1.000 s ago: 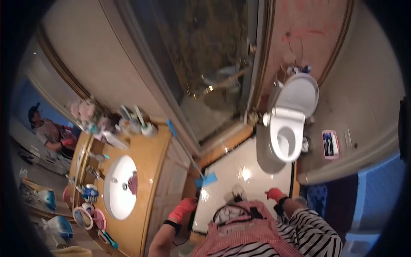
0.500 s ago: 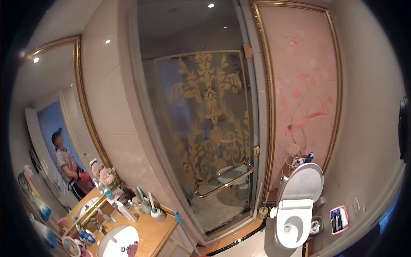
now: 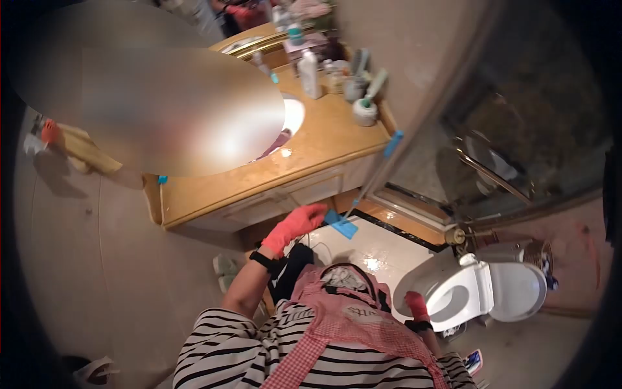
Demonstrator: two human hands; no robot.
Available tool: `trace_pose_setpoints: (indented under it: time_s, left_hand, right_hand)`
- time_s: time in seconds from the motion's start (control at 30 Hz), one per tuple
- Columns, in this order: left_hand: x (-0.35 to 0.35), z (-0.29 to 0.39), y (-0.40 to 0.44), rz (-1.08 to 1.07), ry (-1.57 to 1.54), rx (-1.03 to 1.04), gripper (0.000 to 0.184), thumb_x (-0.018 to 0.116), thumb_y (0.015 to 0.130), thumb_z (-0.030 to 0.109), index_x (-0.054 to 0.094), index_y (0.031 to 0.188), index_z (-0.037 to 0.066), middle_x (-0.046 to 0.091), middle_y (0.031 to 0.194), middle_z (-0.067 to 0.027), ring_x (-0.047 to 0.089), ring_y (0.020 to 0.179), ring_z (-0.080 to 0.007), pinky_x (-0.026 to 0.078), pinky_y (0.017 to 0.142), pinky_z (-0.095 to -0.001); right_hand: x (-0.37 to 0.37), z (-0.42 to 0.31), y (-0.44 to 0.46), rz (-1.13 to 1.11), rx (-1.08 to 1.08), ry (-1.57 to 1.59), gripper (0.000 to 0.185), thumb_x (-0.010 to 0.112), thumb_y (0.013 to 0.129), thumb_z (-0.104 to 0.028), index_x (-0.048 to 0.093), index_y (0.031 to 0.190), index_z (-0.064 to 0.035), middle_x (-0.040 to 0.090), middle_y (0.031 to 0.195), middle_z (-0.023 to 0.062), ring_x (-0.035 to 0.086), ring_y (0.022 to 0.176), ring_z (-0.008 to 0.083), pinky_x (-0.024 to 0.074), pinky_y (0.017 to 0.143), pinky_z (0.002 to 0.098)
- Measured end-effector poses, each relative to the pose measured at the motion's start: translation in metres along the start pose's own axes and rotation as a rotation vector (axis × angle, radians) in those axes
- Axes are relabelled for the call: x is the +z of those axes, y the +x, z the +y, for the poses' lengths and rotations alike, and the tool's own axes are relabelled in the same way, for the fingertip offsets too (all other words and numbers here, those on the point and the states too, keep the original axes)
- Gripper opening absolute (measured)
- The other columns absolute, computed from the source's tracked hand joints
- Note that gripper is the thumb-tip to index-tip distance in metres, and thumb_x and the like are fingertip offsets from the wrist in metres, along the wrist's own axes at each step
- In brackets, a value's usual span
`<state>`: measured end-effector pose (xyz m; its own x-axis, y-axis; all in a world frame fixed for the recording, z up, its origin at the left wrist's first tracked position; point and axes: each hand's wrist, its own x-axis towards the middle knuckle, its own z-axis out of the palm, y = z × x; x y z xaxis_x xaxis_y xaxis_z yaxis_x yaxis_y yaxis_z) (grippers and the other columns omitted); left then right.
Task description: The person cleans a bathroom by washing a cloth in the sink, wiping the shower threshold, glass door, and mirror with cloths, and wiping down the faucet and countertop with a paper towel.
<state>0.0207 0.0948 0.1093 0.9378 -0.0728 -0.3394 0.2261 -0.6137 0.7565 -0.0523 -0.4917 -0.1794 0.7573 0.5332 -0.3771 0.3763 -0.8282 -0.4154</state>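
Observation:
My left hand [image 3: 295,230], in a pink rubber glove, hangs in front of the vanity with its fingers loosely apart and nothing visible in them. Just beyond its fingertips is the flat blue head [image 3: 342,225] of a long-handled tool. Its thin pole leans up to a blue grip [image 3: 393,143] by the counter's end. My right hand [image 3: 416,305], gloved in the same pink, is low beside the toilet [image 3: 476,292]. Its fingers look curled in, and nothing shows in them. A pink checked apron [image 3: 343,330] covers my front.
Bottles [image 3: 310,74] and a toilet brush-like white holder [image 3: 365,111] stand on the wooden vanity counter [image 3: 337,133]. A dark purplish cloth [image 3: 277,144] lies at the sink's edge. A glass shower door [image 3: 518,129] is at right. A large blur hides the upper left.
My view has tipped down and turned toward the vanity. Both gloved hands and my apron are now in sight, while the wall panel has mostly left view.

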Motion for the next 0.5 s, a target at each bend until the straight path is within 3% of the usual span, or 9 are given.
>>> trace_pose_setpoints:
  time_s: [0.07,0.13,0.2,0.27,0.33,0.4,0.47,0.5]
  left_hand:
    - [-0.037,-0.017,0.002,0.248,-0.280,0.032,0.037,0.057,0.090,0.019,0.053,0.123,0.004,0.061,0.115,-0.0092,0.057,0.101,-0.0155,0.046,0.087,-0.0286]
    - [-0.089,-0.033,0.008,0.337,-0.511,-0.074,0.036,0.058,0.090,0.017,0.054,0.123,0.005,0.060,0.115,-0.0053,0.055,0.102,-0.0134,0.045,0.087,-0.0260]
    - [-0.152,-0.059,0.024,0.475,-0.540,-0.087,0.037,0.059,0.090,0.015,0.053,0.124,0.005,0.060,0.115,-0.0061,0.053,0.101,-0.0124,0.043,0.087,-0.0250]
    - [-0.222,-0.095,0.042,0.510,-0.691,-0.120,0.043,0.057,0.091,0.020,0.047,0.129,0.002,0.056,0.121,-0.0100,0.053,0.105,-0.0151,0.043,0.090,-0.0265]
    - [-0.287,-0.088,0.057,0.664,-0.903,-0.059,0.044,0.054,0.091,0.019,0.044,0.130,0.000,0.058,0.111,-0.0091,0.054,0.098,-0.0140,0.045,0.085,-0.0278]
    - [-0.345,-0.106,0.089,0.622,-1.310,-0.069,0.046,0.052,0.092,0.026,0.041,0.126,-0.004,0.048,0.125,-0.0163,0.052,0.110,-0.0250,0.045,0.091,-0.0314]
    - [-0.384,-0.132,0.123,0.417,-1.608,0.227,0.046,0.050,0.093,0.027,0.040,0.125,-0.004,0.044,0.127,-0.0202,0.047,0.117,-0.0317,0.043,0.096,-0.0376]
    - [-0.405,-0.139,0.147,0.405,-1.613,0.223,0.046,0.050,0.093,0.027,0.040,0.125,-0.004,0.044,0.127,-0.0202,0.047,0.117,-0.0317,0.043,0.096,-0.0376]
  right_hand:
    - [-0.059,-0.049,0.050,0.252,0.013,0.219,0.026,0.061,0.083,-0.016,0.063,0.105,-0.0028,0.066,0.092,0.0110,0.063,0.086,0.0188,0.0494,0.076,0.0292]
    - [-0.165,-0.160,0.102,0.150,0.324,0.601,0.027,0.060,0.087,-0.019,0.061,0.107,-0.0014,0.066,0.096,0.0103,0.061,0.088,0.0169,0.0481,0.078,0.0277]
    - [-0.217,-0.233,0.158,0.213,0.209,0.614,0.031,0.059,0.089,-0.023,0.059,0.111,-0.0009,0.065,0.100,0.0092,0.059,0.091,0.0133,0.0463,0.080,0.0254]
    - [-0.267,-0.321,0.212,0.135,0.185,0.672,0.030,0.057,0.088,-0.018,0.058,0.114,-0.0030,0.065,0.100,0.0119,0.061,0.090,0.0180,0.0465,0.080,0.0283]
    - [-0.290,-0.393,0.266,0.043,0.054,0.758,0.032,0.057,0.088,-0.014,0.055,0.118,-0.0023,0.065,0.103,0.0100,0.060,0.091,0.0151,0.0462,0.081,0.0266]
    - [-0.297,-0.457,0.321,-0.052,-0.140,0.884,0.033,0.056,0.089,-0.013,0.053,0.119,-0.0013,0.064,0.105,0.0087,0.060,0.093,0.0144,0.0464,0.082,0.0268]
    - [-0.312,-0.526,0.367,-0.190,-0.096,0.863,0.033,0.055,0.089,-0.014,0.054,0.119,-0.0006,0.063,0.106,0.0086,0.060,0.096,0.0154,0.0465,0.083,0.0266]
    - [-0.307,-0.549,0.393,-0.190,-0.139,0.824,0.033,0.055,0.088,-0.015,0.054,0.118,-0.0007,0.064,0.106,0.0098,0.060,0.096,0.0161,0.0466,0.083,0.0269]
